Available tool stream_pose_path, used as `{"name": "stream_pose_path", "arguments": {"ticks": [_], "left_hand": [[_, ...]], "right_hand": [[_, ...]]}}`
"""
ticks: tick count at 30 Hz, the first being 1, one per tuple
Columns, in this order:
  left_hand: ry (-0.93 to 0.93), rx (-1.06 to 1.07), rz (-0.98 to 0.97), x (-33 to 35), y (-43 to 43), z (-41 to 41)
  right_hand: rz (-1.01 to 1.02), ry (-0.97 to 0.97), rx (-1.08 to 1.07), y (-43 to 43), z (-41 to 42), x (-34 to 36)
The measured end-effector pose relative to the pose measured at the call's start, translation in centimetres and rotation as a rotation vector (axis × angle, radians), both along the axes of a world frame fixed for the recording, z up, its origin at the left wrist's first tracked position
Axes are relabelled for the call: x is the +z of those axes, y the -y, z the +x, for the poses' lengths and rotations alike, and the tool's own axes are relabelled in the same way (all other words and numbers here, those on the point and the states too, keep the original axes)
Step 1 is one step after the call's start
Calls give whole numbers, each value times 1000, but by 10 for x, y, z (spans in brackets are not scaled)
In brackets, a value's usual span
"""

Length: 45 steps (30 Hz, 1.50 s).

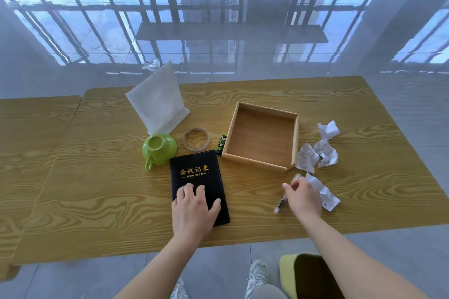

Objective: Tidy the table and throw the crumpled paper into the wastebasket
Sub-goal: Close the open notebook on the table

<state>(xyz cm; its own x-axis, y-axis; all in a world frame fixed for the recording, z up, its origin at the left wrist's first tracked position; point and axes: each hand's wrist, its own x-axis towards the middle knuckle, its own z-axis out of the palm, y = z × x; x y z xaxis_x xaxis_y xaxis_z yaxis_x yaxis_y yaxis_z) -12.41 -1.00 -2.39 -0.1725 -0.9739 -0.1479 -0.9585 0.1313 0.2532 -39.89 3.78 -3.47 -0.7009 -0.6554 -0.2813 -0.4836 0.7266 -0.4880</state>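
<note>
Head view: right hand (305, 198) is curled round a thin pen (280, 204), gripped mid-shaft. The pen is blurred. Its long axis runs diagonally, one end forward past the fingers toward the tray (295, 143) corner, the other back-left of the hand. Left hand (194, 206) lies flat with fingers spread, pressing on the notebook (194, 177), gripping nothing

Key relation: all the crumpled paper sits on the right hand's outer side
- nearest wad (323, 193) is just beside the right hand on its right; touching or not, can't tell
- two wads (307, 159) (326, 153) lie ahead-right of it, pressed together
- last wad (328, 129) lies further forward
- left hand is well apart from all of them

So the right hand takes the paper, but it's busy. My read: pen goes into the tray first

Wastebasket (285, 264) is on the floor under the right forearm, behind and below the hand, so it's a short pull back off the table (97, 177) edge

Counts: wads 4, pen 1, notebook 1, tray 1, tape roll (196, 139) 1, upturned cup (159, 149) 1, white napkin (158, 102) 1, wastebasket 1
</note>
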Motion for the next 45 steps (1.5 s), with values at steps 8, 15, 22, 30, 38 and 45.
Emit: {"name": "stream_pose_path", "arguments": {"ticks": [8,15,22,30,38,45], "left_hand": [[175,144,194,-3,24,-49],[215,93,184,-6,19,-48],[143,49,253,5,20,-40],[-143,-15,251,26,28,-20],[-278,4,133,59,28,17],[-613,186,119,79,26,70]], "right_hand": [[71,40,-36,1,7,-7],[84,67,-20,-10,9,-6],[23,120,16,-15,18,-1],[-109,199,31,-20,46,12],[-156,400,197,1,79,23],[-63,501,404,46,135,33]]}}
